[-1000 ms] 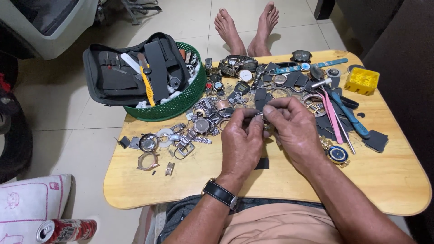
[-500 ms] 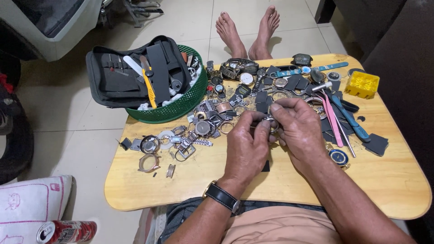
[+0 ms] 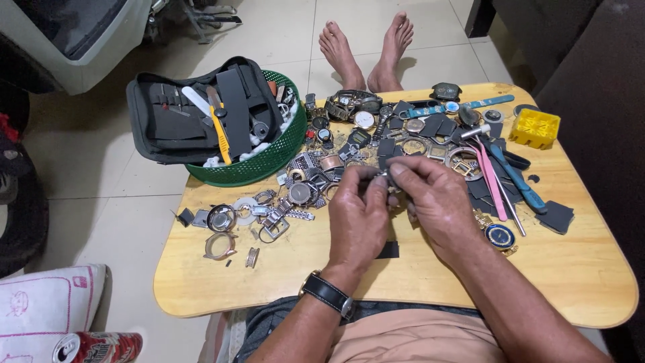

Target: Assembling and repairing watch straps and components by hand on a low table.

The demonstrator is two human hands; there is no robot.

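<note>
Both my hands meet over the middle of a low wooden table. My left hand, with a black wristwatch on its wrist, and my right hand pinch one small metal watch part between their fingertips. The part is mostly hidden by the fingers. Behind the hands lies a heap of watches, cases and metal bands. A small black piece lies on the table under my hands.
A green basket holding an open black tool case stands at the table's back left. A yellow box, a blue-handled tool and pink tweezers lie at the right. Someone's bare feet rest beyond the table.
My hands stay together on the small part with only slight finger shifts. The view has drifted a little.
</note>
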